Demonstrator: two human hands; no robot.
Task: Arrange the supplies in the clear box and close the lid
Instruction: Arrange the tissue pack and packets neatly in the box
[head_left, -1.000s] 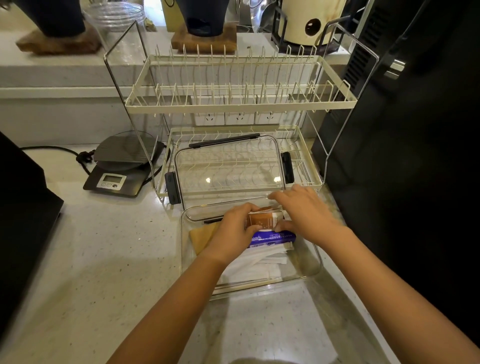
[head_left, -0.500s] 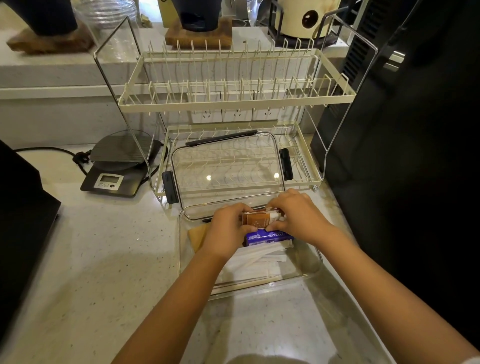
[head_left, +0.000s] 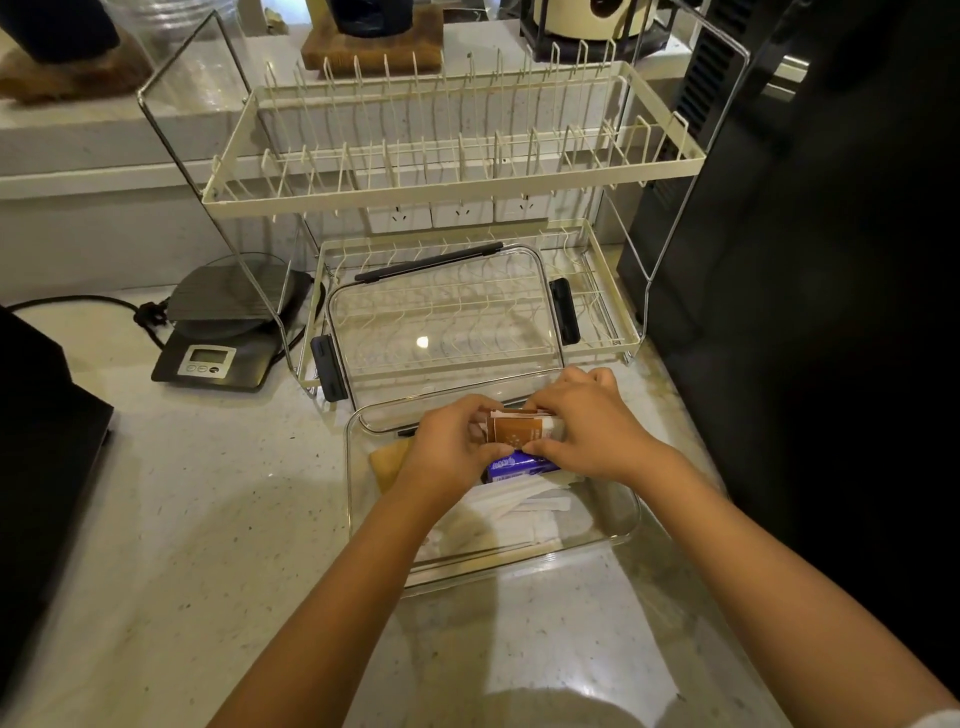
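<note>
Speckled kitchen counter (head_left: 171, 519), dish rack (head_left: 452, 171) at the back. Both hands are in the clear box (head_left: 618, 525), so I'd say we're mid-arranging. The left hand (head_left: 447, 449) and right hand (head_left: 587, 426) each pinch an end of the brown packets (head_left: 517, 430), held between them over the box's far end, just above a blue pack (head_left: 519, 465). Next up: set them down snug. The lid (head_left: 447, 322) is propped open behind the box.

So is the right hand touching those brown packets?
Touching. The head view shows the right hand with thumb and fingers curled around the right end of the brown packets, no gap visible; the left hand grips the other end.
</note>
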